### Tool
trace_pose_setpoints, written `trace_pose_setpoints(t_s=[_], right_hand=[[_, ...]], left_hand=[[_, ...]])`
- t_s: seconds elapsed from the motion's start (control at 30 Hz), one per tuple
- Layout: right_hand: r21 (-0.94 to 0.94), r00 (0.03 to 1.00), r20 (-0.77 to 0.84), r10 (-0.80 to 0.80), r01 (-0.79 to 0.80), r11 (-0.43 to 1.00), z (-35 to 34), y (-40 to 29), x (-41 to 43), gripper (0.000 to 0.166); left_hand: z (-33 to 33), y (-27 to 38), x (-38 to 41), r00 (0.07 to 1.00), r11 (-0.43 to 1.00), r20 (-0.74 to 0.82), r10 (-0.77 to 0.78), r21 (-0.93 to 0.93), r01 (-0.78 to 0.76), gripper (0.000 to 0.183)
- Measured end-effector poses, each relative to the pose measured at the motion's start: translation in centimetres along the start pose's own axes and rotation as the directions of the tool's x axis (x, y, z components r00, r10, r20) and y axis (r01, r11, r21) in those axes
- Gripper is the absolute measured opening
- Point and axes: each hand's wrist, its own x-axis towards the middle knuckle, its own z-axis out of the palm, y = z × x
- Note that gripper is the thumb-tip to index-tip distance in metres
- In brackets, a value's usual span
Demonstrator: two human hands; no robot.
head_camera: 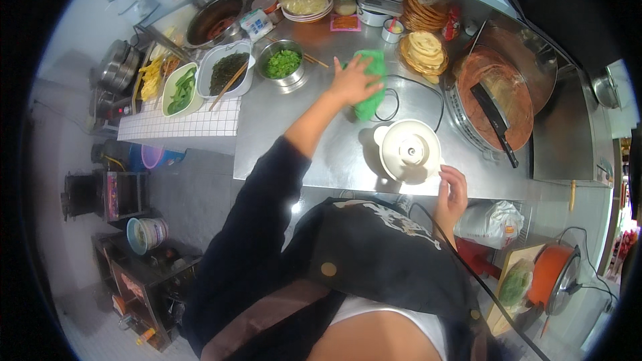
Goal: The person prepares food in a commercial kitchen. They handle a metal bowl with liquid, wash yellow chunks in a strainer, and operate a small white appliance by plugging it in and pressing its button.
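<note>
My left hand [355, 82] presses down on a green cloth [372, 105] on the steel worktop [321, 155], its fingers spread over the fabric. Close to the worktop's front edge stands a round cream-white appliance base [410, 150] with a small dark coupling at its centre. My right hand [453, 190] is at the base's right side, fingers curved and tips by its rim; whether they touch it is unclear. A dark power cord [441, 105] loops over the steel behind the base, partly beside the cloth.
Left stand a steel bowl of chopped greens [283, 64], a tub of dark shredded food [225, 72] and a tub of green leaves [181, 91]. Flatbreads [425, 52] fill a basket behind the base. At right, a cleaver [491, 115] lies across a large round pot [471, 125].
</note>
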Motion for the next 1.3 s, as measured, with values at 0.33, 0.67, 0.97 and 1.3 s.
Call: trace_pose_setpoints(t_s=[0.33,0.67,0.97,1.3], right_hand=[[-0.057,0.961,-0.24,0.135,-0.152,0.987,-4.3,2.3,-2.9,0.012],[-0.076,0.984,-0.156,0.09,-0.102,0.992,-4.2,0.5,-2.3,0.01],[0.834,0.906,0.269,0.327,-0.389,0.39,-1.9,0.5,0.6,0.068],[-0.09,0.892,0.283,-0.353,0.392,0.916,4.6,3.5,9.7,0.038]], left_hand=[[4.1,-1.2,5.1,0.979,0.998,0.2,-0.029,0.066,0.016,0.032],[6.6,-6.6,10.5,0.953,0.961,0.135,-0.27,-0.02,0.275,0.048],[-3.9,12.5,6.8,0.97,0.653,-0.065,0.233,-0.729,-0.206,0.034],[7.5,5.7,-8.9,0.826,0.576,0.318,-0.465,-0.6,0.555,0.039]])
